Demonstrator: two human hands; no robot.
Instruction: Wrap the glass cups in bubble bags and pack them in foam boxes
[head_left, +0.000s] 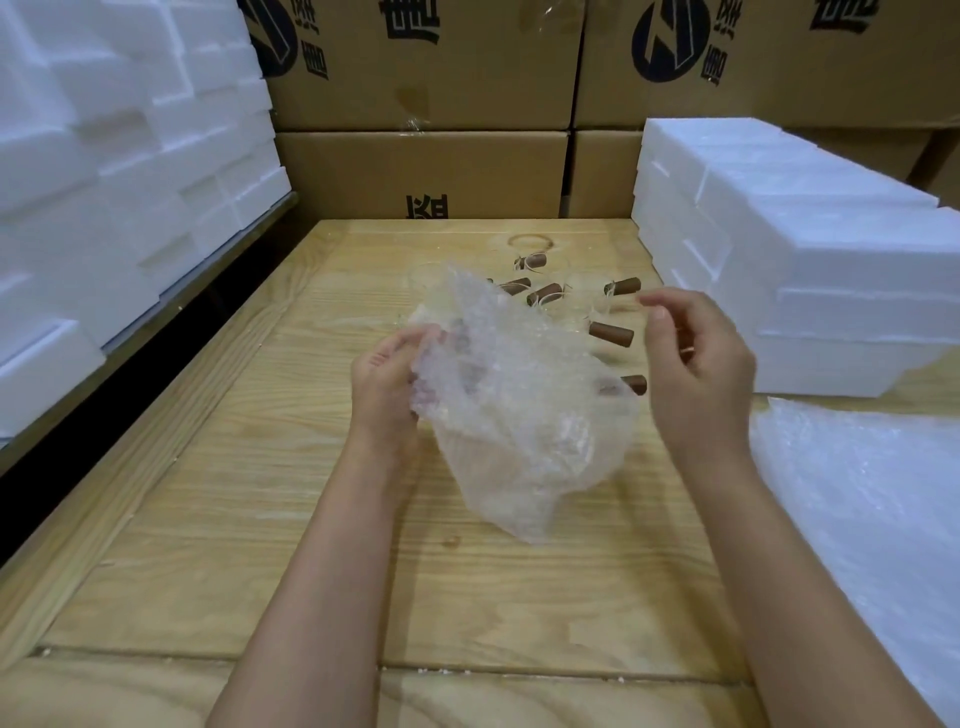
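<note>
Grip of left hand: the left hand (384, 384) is closed on the left edge of a clear bubble bag (519, 415), with the fingers curled into the crumpled film.
Bubble bag: it is held up above the tabletop (260, 519), near the middle of the view; its upper part is bunched and its lower end hangs down to a loose point.
Grip of right hand: the right hand (698, 374) is raised just right of the bag and apart from it; the fingers are loosely curled, the thumb and forefinger are brought near each other, and nothing is seen held.
Glass cups: several clear glass cups (611, 333) with brown cylindrical handles are grouped on the tabletop behind the bag, between the two hands. The glass is hard to make out; the handles are plain.
Nearest handle: one brown handle is seen at the bag's right edge, partly veiled by the film. Whether that cup is inside the bag cannot be told.
Foam boxes: white foam boxes (779, 234) are stacked on the right of the tabletop, beyond the right hand.
Second foam stack: a second foam stack (104, 156) is piled high on the left, beside the tabletop.
Bubble wrap pile: a pile of bubble wrap (857, 493) is laid at the right edge, in front of the foam boxes.
Cardboard cartons: brown cardboard cartons (426, 171) with dark print are stacked along the back.
</note>
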